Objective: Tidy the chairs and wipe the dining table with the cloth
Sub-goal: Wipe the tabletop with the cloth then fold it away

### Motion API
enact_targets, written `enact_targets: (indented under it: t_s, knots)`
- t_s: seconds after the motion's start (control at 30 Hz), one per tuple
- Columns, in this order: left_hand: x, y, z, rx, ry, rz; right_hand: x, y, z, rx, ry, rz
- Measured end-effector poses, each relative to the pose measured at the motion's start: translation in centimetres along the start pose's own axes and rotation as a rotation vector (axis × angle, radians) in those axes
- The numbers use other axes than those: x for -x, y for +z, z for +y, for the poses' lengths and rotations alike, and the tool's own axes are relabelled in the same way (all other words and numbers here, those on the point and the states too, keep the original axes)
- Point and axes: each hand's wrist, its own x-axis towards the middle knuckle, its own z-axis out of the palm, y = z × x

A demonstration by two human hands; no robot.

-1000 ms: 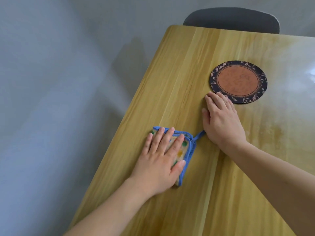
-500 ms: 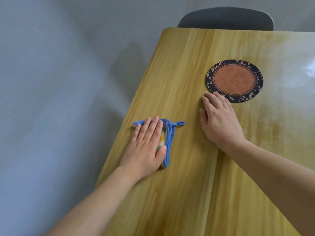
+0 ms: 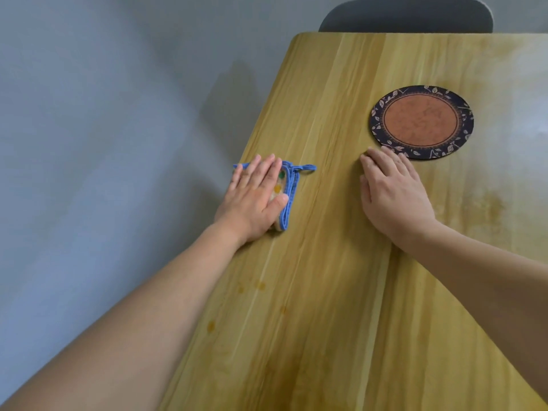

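Observation:
A folded cloth with a blue border and a small hanging loop lies at the left edge of the wooden dining table. My left hand presses flat on it with straight fingers and covers most of it. My right hand rests flat on the tabletop to the right, fingertips close to a round mat. The dark grey back of a chair shows beyond the table's far edge.
A round mat with an orange centre and dark leaf-patterned rim lies on the table beyond my right hand. A few small orange spots mark the wood nearer to me. Grey floor lies to the left.
My left hand has slid the cloth leftward and away from me, from near my right hand to the table's left edge. My right hand has stayed in place.

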Motion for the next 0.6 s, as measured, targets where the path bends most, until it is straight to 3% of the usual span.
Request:
enact_targets:
  t_s: [0.17,0.4,0.6]
  knots:
    - [-0.1,-0.2,-0.4,-0.013,-0.015,0.002,4.8,-1.8,-3.9,-0.067,-0.046,0.004]
    - [0.6,-0.4,0.0,-0.008,0.011,-0.033,11.5,-1.5,-3.7,0.039,-0.046,-0.199]
    - [7.9,0.6,-1.0,-0.020,0.093,-0.057,11.1,-1.5,-3.9,0.024,-0.022,-0.178]
